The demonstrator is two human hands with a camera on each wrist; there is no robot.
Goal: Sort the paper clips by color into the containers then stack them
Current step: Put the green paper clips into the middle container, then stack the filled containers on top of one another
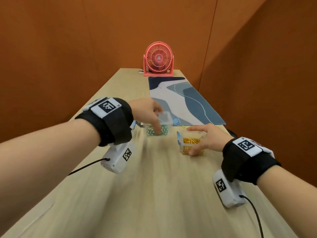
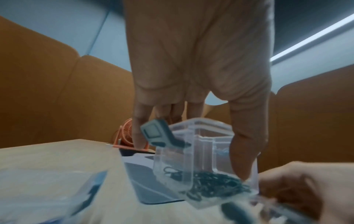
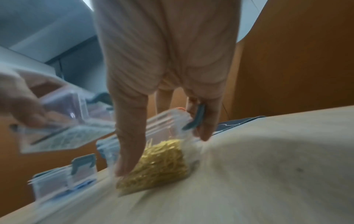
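Observation:
My left hand point(image 1: 154, 121) grips a clear lidded container of dark green paper clips point(image 1: 158, 129) from above, thumb on one side and fingers on the other. In the left wrist view this container point(image 2: 201, 166) is tilted, with a grey-blue latch point(image 2: 159, 134) sticking out. My right hand point(image 1: 199, 140) grips a second clear container filled with gold paper clips point(image 1: 191, 143), close to the right of the first. The right wrist view shows the gold container point(image 3: 159, 163) tilted low over the table, and the picture is blurred by motion.
A third clear container with blue latches point(image 3: 63, 181) stands on the wooden table point(image 1: 154, 186) near the left hand. A blue patterned mat point(image 1: 180, 100) lies beyond the containers, with a pink fan point(image 1: 158, 60) at the far end. Orange walls close in on both sides.

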